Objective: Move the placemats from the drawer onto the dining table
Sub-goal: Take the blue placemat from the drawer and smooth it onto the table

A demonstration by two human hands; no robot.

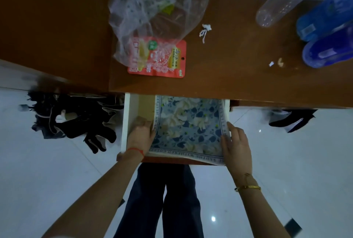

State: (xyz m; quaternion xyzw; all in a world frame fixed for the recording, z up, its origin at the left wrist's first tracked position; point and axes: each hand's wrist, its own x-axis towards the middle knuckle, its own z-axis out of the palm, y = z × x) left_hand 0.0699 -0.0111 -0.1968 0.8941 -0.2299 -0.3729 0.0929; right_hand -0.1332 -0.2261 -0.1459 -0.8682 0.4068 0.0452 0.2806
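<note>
A blue and cream floral placemat [188,127] with a lettered border lies in the pulled-out white drawer [125,123] below the brown table top [238,62]. My left hand [140,134] grips the mat's left edge, its fingers tucked under it. At the mat's right edge, my right hand [236,146] grips with the fingers curled over the border. The mat's near edge hangs over the drawer front. Whether more mats lie under it is hidden.
On the table sit a clear plastic bag [152,10], a red snack packet [158,58], a clear bottle [271,12], two blue bottles [324,33] and paper scraps [205,30]. Dark clothes [76,121] lie on the white floor at left, a shoe [292,119] at right.
</note>
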